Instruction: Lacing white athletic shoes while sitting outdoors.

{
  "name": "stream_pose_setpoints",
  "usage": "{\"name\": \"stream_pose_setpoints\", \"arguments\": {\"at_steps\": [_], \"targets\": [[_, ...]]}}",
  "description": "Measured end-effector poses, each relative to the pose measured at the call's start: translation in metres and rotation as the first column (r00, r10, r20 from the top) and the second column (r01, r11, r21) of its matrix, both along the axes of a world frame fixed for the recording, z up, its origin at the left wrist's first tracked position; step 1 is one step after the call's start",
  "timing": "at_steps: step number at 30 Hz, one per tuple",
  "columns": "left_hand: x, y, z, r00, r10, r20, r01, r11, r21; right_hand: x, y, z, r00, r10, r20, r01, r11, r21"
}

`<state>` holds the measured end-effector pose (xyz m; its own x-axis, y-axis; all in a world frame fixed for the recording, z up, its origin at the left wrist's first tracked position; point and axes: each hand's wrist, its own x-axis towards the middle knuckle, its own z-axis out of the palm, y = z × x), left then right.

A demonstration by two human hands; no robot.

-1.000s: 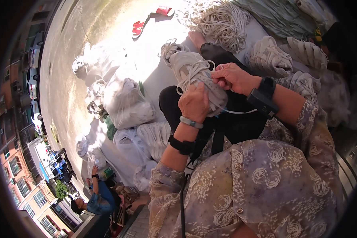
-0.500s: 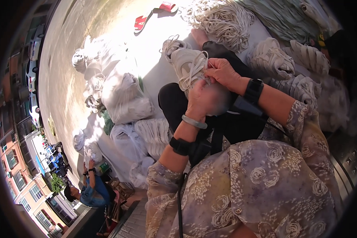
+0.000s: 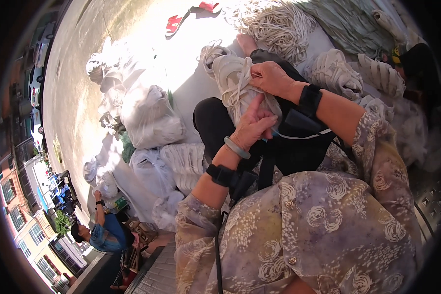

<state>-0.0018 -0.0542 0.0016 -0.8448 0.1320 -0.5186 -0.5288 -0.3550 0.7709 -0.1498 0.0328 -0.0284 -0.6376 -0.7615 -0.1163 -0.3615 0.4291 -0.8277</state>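
Note:
A stack of white canvas shoe uppers with loose laces stands against my bent knees. My right hand is at the right side of the nearest upper, thumb and forefinger pinched on a white shoelace by the eyelets. Just below, my left hand is at the stack's near end. Its forefinger stretches up along the upper and its thumb is apart from it; the other fingers are partly hidden. A thin white strand curves from beside the left hand across my dark lap.
A heap of white laces lies ahead. More stacked uppers stand at right, with plastic-wrapped bundles at left. Red-and-grey strapped slippers lie on the sunlit ground. Another person sits at lower left.
My left hand has swung out from under the right hand, its forefinger now extended. My right hand has shifted slightly left and up. The thin strand over my lap has come into sight.

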Motion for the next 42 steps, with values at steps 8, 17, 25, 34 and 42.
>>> {"name": "stream_pose_setpoints", "arguments": {"at_steps": [8,17,25,34,42], "targets": [[0.004,0.007,-0.013,0.987,-0.138,-0.088,0.126,0.984,-0.126,0.009,0.007,0.014,0.957,0.192,-0.218,-0.168,0.978,0.121],[-0.003,-0.004,0.027,0.947,-0.317,0.051,0.252,0.634,-0.731,-0.001,0.011,0.012,0.938,0.318,-0.138,-0.276,0.925,0.26],[-0.039,-0.015,-0.011,0.957,-0.094,-0.276,-0.285,-0.096,-0.954,0.003,0.003,0.021,0.943,0.308,-0.125,-0.252,0.907,0.337],[-0.039,-0.014,-0.027,0.981,0.073,-0.178,-0.185,0.113,-0.976,0.009,0.003,0.031,0.903,0.359,-0.237,-0.24,0.878,0.414],[-0.03,-0.013,-0.028,0.963,-0.028,-0.268,-0.268,0.008,-0.963,-0.003,-0.007,0.029,0.799,0.57,-0.19,-0.429,0.763,0.483]]}}
